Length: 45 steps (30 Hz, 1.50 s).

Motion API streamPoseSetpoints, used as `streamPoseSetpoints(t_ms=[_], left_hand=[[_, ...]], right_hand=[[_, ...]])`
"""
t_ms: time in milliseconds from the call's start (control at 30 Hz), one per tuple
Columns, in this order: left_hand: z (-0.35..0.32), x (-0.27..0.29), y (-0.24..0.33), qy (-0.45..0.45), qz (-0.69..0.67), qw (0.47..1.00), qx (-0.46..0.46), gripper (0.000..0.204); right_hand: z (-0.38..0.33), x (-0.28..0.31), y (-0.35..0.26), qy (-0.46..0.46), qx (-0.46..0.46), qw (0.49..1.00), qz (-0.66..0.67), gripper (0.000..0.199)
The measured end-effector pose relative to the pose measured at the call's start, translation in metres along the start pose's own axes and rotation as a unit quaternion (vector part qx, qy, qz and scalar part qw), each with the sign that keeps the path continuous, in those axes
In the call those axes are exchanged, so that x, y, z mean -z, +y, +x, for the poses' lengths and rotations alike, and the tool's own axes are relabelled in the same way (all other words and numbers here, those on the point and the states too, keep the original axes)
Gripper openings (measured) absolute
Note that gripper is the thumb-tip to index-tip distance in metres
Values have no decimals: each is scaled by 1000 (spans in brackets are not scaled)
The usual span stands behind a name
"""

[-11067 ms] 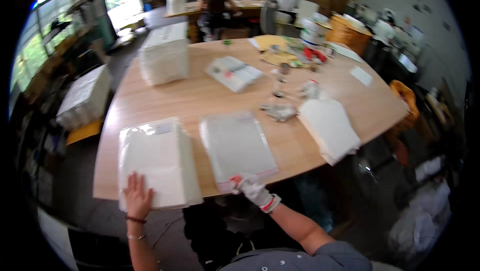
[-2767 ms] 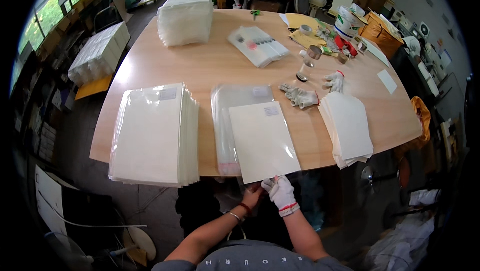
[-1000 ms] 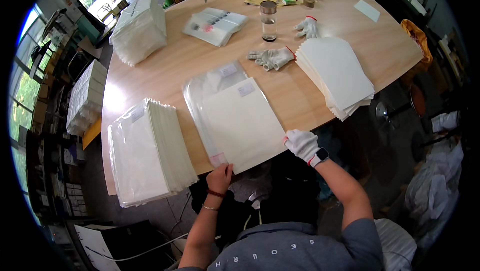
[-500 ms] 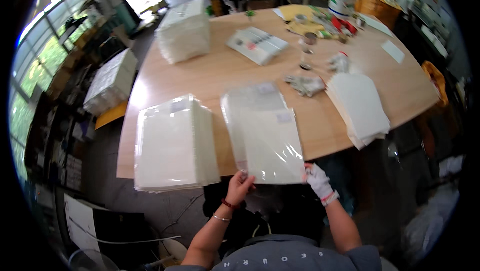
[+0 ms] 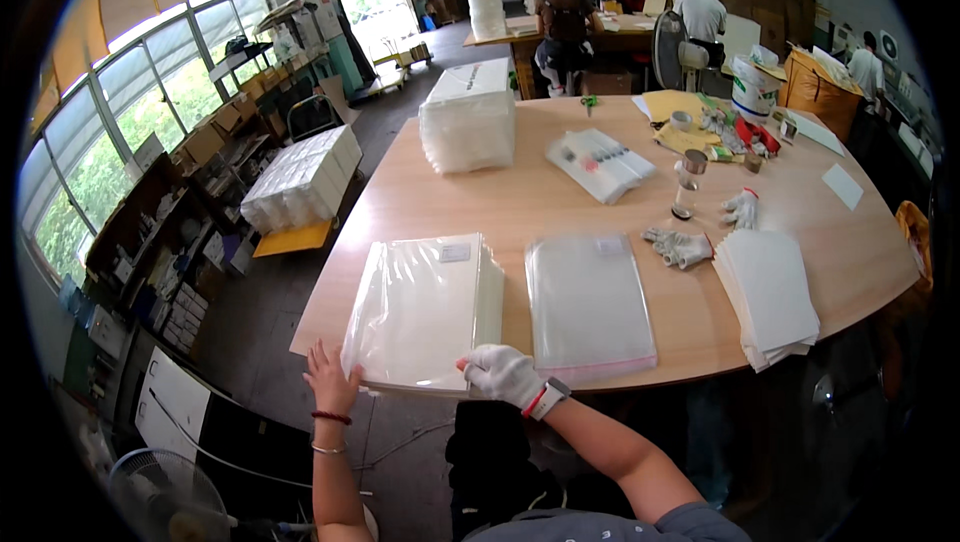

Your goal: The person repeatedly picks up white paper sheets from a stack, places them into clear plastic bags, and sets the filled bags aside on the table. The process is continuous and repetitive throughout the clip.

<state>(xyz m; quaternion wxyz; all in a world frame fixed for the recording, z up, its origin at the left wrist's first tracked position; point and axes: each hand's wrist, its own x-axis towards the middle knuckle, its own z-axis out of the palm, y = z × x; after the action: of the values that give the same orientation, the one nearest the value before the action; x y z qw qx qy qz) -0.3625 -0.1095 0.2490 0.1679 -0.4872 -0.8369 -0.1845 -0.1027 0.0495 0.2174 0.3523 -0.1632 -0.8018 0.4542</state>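
A thick stack of clear plastic sleeves with white sheets inside lies at the table's front left; the top sleeve bears a small pale label. My left hand, bare, rests at the stack's near left corner, its fingers spread against the edge. In a white glove with bare fingertips, my right hand is closed at the near right corner of the top sleeve, pinching its edge. Right of it lies a pile of empty clear sleeves with a pinkish strip along the near edge. A fanned stack of white sheets sits farther right.
Loose work gloves and a glass jar-like vessel stand beyond the sleeves. Wrapped bundles, a packet of white bags, scissors and a white bucket occupy the far side. People work at a table behind.
Both hands have moved left from the empty sleeves to the stack, and the filled sleeve they held now lies on top. My left hand has opened. The view has shifted.
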Motion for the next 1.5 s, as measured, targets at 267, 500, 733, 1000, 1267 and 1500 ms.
streamPoseSetpoints(t_ms=[267, 500, 733, 1000, 1267, 1500], left_hand=[[22, -37, 88, -236, -36, 966, -95, 50], [9, -17, 91, -152, 10, 986, -62, 55], [-23, 4, 154, -33, -343, 912, -225, 31], [-27, -62, 265, -266, -445, 799, -304, 29], [-30, -184, 317, -235, -54, 913, -329, 37], [-4, -207, 308, -191, -86, 926, -313, 10]], right_hand=[[-41, 40, 15, 24, -145, 965, 215, 25], [-219, 223, 46, 472, -322, 817, 83, 12], [-300, 336, 56, 688, -379, 554, 277, 14], [-301, 365, 60, 656, -271, 582, 398, 16], [-280, 407, 68, 690, -293, 645, 149, 13], [-286, 286, -14, 531, -250, 799, 132, 34]])
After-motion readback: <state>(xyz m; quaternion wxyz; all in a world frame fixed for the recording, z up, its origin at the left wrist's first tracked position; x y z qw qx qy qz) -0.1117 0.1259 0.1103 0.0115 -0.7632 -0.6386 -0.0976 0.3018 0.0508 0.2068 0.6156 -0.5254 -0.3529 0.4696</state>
